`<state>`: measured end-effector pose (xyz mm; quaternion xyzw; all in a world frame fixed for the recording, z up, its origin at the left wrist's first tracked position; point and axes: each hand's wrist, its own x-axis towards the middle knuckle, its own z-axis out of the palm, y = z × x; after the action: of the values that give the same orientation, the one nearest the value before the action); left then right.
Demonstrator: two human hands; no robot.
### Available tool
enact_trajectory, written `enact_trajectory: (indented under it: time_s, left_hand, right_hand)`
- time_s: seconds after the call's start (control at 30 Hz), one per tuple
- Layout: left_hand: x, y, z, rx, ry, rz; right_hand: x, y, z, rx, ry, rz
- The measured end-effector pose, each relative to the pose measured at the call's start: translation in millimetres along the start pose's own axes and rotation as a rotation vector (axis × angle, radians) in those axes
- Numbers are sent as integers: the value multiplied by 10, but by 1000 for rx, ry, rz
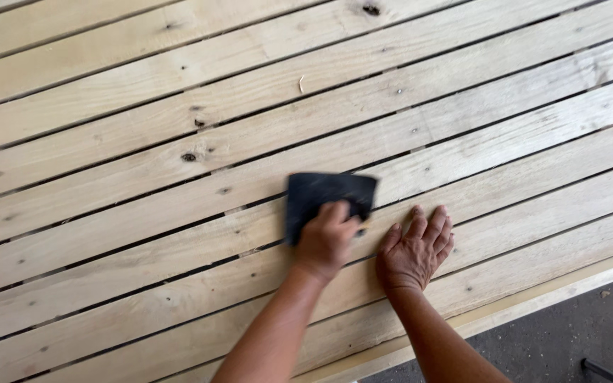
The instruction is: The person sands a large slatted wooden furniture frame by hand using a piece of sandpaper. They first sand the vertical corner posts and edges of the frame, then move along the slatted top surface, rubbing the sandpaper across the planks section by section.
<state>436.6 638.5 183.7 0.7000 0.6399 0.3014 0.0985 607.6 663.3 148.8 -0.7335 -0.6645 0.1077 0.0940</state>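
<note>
Sandpaper [320,198], a dark sheet blurred at its edges, lies pressed under the left hand [326,240], whose grip is clenched on the sheet's near edge, fingers curled over it and knuckles up, so the abrasive face bears flat against a pale slat [179,245]. Beside it, close but apart, the right hand [414,250] grasps nothing: its palm lies open with fingers spread on the neighbouring board, a posture that reads as bracing against the wood. Both forearms reach in from the near edge. Around them stretches a slatted wooden panel [462,120] of rough planks with dark knots, narrow gaps and nail heads, running diagonally. Past its near rail, a grey floor [569,340] shows at lower right.
</note>
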Motion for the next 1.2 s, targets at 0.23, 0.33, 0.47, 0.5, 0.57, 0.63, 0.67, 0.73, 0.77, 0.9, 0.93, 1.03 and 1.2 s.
enact_trajectory:
  time_s: [0.23,0.33,0.47,0.5,0.57,0.63,0.67,0.73,0.77,0.9,0.93,1.03,1.2]
  left_hand:
    - [-410,-307,-439,19,-46,-120]
    - [54,72,9,-39,37,-49]
    - [234,237,220,-40,-23,-56]
    - [167,162,149,-61,-38,-40]
    - [-165,-120,-156,-95,50,-22]
    - [-476,-356,-458,-4,30,-104]
    - [-571,-418,-522,19,42,-142]
    - [-629,-436,-533,64,68,-220]
    - [-587,-380,-469,54,53,-240]
    - [-104,-11,52,-61,99,-186]
    - [-12,43,120,-63,71,-163]
    - [-65,-38,-19,-64,21,-131]
    - [-1002,-820,-1046,-20,-3,-228]
  right_hand:
    - [8,-5,18,-23,33,-31]
    - [13,-4,21,-19,27,-22]
    - [11,-3,6,-8,4,9]
    - [10,-5,1,-7,12,0]
    - [1,-7,-8,-11,8,-10]
    - [2,-12,-12,-14,9,-10]
    - [-1,-13,-11,-9,12,-10]
    - [-2,-14,-7,-1,16,-14]
    - [-6,-15,-4,-8,8,-12]
    - [8,-4,-7,-20,13,-22]
    - [15,-4,-10,-17,17,-27]
    - [20,-3,-26,8,1,-16]
    - [17,-22,-26,-2,-2,-16]
